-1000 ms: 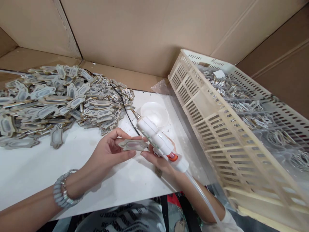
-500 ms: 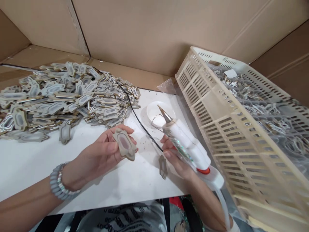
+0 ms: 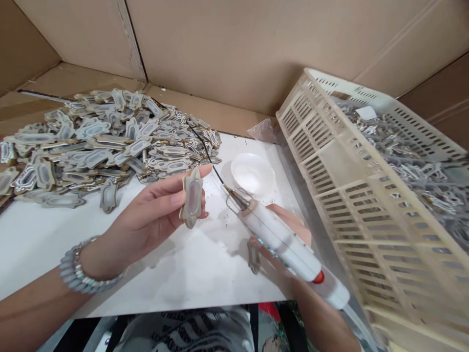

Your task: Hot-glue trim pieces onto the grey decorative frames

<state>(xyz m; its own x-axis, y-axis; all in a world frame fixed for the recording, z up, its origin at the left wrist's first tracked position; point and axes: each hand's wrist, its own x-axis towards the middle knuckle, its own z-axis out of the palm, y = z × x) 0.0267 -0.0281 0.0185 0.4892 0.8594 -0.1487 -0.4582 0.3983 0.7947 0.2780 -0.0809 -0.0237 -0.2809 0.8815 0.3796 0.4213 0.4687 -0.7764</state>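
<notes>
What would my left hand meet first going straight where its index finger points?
Probably the black cord, just beyond the index fingertip of your left hand; depth is unclear, so the hand might clear it.

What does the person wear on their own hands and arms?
The left hand and right hand are ungloved. The left wrist carries a chunky grey bead bracelet and a paler small-bead bracelet. The left forearm shows no sleeve.

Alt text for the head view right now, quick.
The left hand holds up a grey plaque while the right hand grips a white, metal-tipped tool. Similar plaques lie piled at left; a cream crate stands at right.
</notes>
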